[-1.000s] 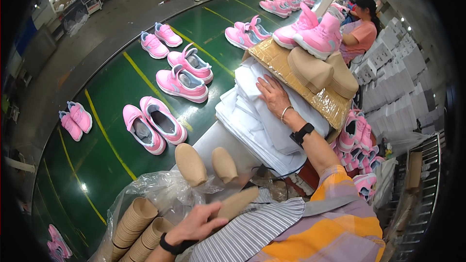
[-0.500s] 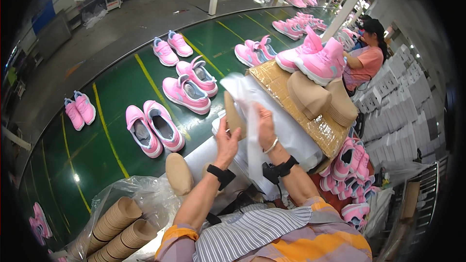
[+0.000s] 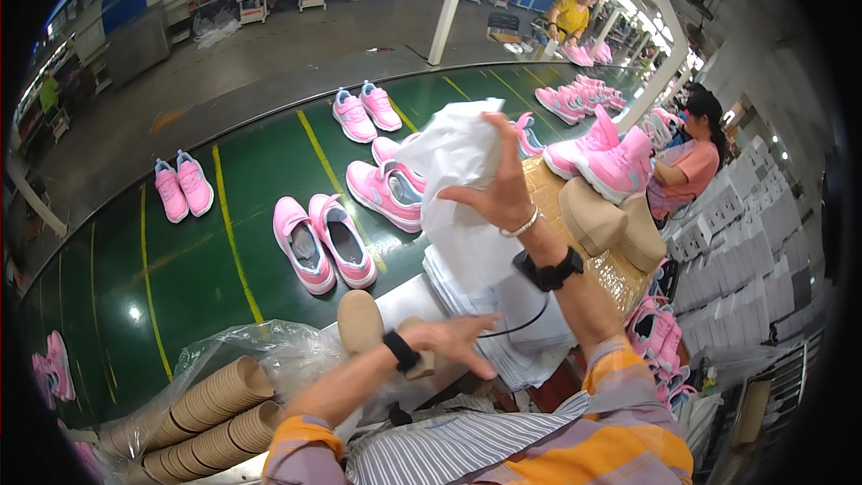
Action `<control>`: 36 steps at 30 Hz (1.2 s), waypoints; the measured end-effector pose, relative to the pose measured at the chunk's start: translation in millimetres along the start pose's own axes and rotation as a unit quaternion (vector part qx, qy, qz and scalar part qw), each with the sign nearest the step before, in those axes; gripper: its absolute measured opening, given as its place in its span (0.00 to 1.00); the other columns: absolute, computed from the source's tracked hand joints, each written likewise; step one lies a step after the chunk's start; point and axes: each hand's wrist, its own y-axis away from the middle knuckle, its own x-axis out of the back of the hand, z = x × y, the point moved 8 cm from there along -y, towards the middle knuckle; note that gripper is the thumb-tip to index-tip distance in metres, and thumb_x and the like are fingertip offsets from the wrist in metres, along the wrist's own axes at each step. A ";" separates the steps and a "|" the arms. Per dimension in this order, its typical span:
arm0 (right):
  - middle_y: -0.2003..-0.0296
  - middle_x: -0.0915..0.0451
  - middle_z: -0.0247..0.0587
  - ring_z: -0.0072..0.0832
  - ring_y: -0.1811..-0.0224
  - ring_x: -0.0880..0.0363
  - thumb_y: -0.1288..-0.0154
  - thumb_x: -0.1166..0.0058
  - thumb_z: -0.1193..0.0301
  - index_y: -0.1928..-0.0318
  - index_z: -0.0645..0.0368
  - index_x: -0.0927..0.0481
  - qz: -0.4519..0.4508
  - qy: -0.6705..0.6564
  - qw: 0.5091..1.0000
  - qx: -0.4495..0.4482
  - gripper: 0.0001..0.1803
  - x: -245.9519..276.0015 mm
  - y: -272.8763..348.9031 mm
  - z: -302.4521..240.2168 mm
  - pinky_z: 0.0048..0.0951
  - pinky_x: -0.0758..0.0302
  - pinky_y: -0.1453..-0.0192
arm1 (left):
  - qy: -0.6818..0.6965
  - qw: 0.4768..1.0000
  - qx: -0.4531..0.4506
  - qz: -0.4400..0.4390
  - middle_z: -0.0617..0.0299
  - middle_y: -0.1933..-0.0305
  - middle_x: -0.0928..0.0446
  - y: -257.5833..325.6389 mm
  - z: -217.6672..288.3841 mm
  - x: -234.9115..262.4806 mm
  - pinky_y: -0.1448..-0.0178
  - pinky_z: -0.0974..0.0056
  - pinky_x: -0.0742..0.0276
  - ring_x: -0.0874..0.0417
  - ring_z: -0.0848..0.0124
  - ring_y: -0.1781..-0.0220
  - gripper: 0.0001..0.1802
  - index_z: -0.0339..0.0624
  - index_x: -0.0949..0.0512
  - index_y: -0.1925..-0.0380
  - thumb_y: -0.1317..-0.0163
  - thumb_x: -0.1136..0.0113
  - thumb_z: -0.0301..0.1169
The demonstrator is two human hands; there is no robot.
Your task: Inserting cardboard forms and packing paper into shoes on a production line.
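Observation:
My right hand is raised above the bench and grips a crumpled sheet of white tissue paper; whether anything is wrapped inside is hidden. My left hand hovers lower with its fingers spread, holding nothing, at the near edge of a stack of white paper sheets. Just left of that hand stands a tan shoe-shaped insert, and a second insert is partly covered under the wrist.
A green conveyor belt carries several pairs of pink shoes, the nearest pair just beyond the bench. A plastic bag of stacked tan paper forms lies at lower left. Tan moulded forms and pink shoes sit right, near a seated co-worker.
My right hand has lifted a paper sheet off the stack and bunched it high up. My left hand has let go of the tan insert and dropped back toward my body.

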 end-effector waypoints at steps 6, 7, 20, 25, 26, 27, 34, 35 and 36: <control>0.46 0.41 0.44 0.34 0.43 0.38 0.62 0.26 0.70 0.36 0.59 0.50 0.168 -0.119 0.971 -0.120 0.55 6.0 47.8 -29.3 0.36 0.38 0.38 | 0.716 0.533 -0.223 0.391 0.59 0.40 0.32 3.7 27.4 104.7 0.34 0.60 0.37 0.32 0.64 0.38 0.25 0.41 0.37 0.40 0.34 0.52 0.40; 0.46 0.41 0.44 0.33 0.43 0.38 0.61 0.28 0.71 0.36 0.59 0.51 0.244 -0.168 0.942 -0.156 0.54 12.1 57.0 -26.1 0.35 0.37 0.38 | 0.689 0.566 -0.223 0.395 0.57 0.41 0.31 13.7 35.6 119.2 0.34 0.59 0.37 0.31 0.64 0.38 0.25 0.40 0.37 0.41 0.36 0.51 0.38; 0.69 0.26 0.42 0.30 0.64 0.25 0.49 0.37 0.74 0.69 0.60 0.27 0.140 -0.151 0.978 -0.034 0.10 19.1 38.5 -38.9 0.27 0.28 0.59 | 0.337 0.788 0.001 0.515 0.64 0.66 0.22 50.9 17.8 146.9 0.61 0.70 0.27 0.23 0.77 0.64 0.13 0.35 0.24 0.57 0.44 0.49 0.20; 0.75 0.26 0.39 0.23 0.74 0.27 0.47 0.36 0.71 0.62 0.61 0.29 0.007 -0.136 0.960 -0.246 0.17 -49.0 37.4 -13.9 0.23 0.31 0.69 | 0.473 0.731 -0.061 0.487 0.63 0.56 0.24 65.6 7.4 113.6 0.53 0.70 0.28 0.25 0.77 0.57 0.18 0.37 0.32 0.46 0.35 0.47 0.31; 0.64 0.24 0.45 0.31 0.64 0.24 0.46 0.35 0.63 0.51 0.64 0.35 -0.013 -0.171 0.949 -0.263 0.29 -65.8 43.4 0.5 0.31 0.28 0.58 | 0.359 0.810 -0.031 0.463 0.63 0.53 0.25 67.1 5.6 108.8 0.51 0.69 0.29 0.25 0.76 0.54 0.21 0.38 0.35 0.44 0.34 0.47 0.33; 0.57 0.26 0.48 0.35 0.57 0.25 0.46 0.35 0.60 0.47 0.66 0.39 -0.040 -0.179 0.950 -0.253 0.35 -77.7 49.5 6.4 0.34 0.30 0.52 | 0.368 0.809 0.063 0.454 0.64 0.54 0.24 75.2 9.2 116.4 0.50 0.69 0.28 0.25 0.75 0.53 0.19 0.38 0.33 0.45 0.34 0.46 0.31; 0.55 0.24 0.58 0.42 0.50 0.23 0.51 0.34 0.61 0.41 0.64 0.40 -0.159 -0.208 0.908 -0.326 0.41 -131.1 109.8 10.2 0.36 0.28 0.47 | 0.534 0.662 -0.055 0.523 0.65 0.51 0.25 109.0 -59.4 169.6 0.53 0.67 0.24 0.22 0.74 0.54 0.16 0.40 0.31 0.48 0.36 0.45 0.30; 0.59 0.22 0.58 0.43 0.54 0.20 0.52 0.34 0.63 0.43 0.63 0.38 -0.135 -0.197 0.912 -0.333 0.38 -128.5 108.5 18.1 0.36 0.26 0.50 | 0.483 0.714 0.020 0.506 0.62 0.52 0.25 107.1 -73.6 173.3 0.53 0.66 0.23 0.21 0.72 0.54 0.17 0.39 0.31 0.48 0.37 0.44 0.29; 0.59 0.22 0.58 0.43 0.54 0.20 0.52 0.34 0.63 0.43 0.63 0.38 -0.135 -0.199 0.910 -0.337 0.38 -129.9 111.3 22.3 0.36 0.26 0.50 | 0.426 0.757 0.098 0.486 0.60 0.52 0.25 114.1 -89.7 175.3 0.53 0.65 0.22 0.21 0.71 0.53 0.18 0.38 0.32 0.48 0.38 0.44 0.28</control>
